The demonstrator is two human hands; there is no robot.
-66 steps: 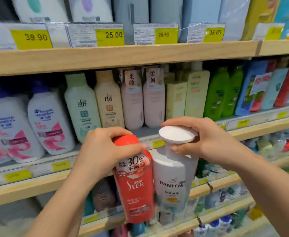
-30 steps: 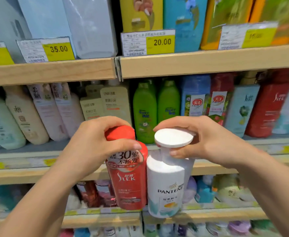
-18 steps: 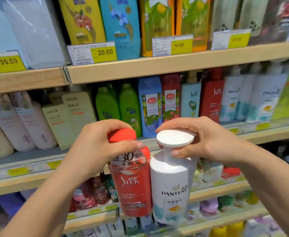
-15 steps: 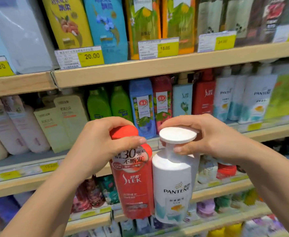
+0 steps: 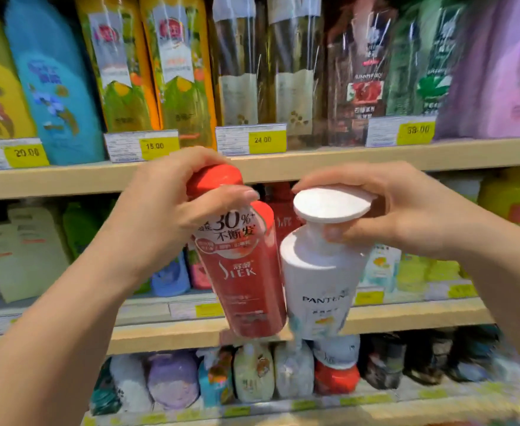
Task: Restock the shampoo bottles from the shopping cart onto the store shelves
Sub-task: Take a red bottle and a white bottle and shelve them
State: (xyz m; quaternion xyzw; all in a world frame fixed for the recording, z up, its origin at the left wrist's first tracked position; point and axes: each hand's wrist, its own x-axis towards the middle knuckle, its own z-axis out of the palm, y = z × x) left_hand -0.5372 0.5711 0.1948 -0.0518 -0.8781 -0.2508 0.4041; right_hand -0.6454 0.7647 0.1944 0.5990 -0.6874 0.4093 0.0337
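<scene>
My left hand (image 5: 163, 210) grips the top of a red Slek shampoo bottle (image 5: 246, 278), fingers curled over its red cap. My right hand (image 5: 406, 216) holds a white Pantene bottle (image 5: 317, 281) by the neck, just under its round white cap. Both bottles hang side by side, touching, in front of the middle shelf (image 5: 406, 315). Behind them on that shelf stand a red Slek bottle (image 5: 283, 210) and a white bottle (image 5: 381, 262), mostly hidden. No shopping cart is in view.
The top shelf (image 5: 344, 162) carries tall packaged bottles with yellow price tags (image 5: 266, 139). Pale green bottles (image 5: 28, 250) fill the middle shelf's left side, yellow ones (image 5: 510, 201) its right. The bottom shelf (image 5: 314, 404) holds several rounded bottles.
The view has moved right along the shelves and closer in. Both hands keep their hold and have lifted the two bottles slightly toward the middle shelf.
</scene>
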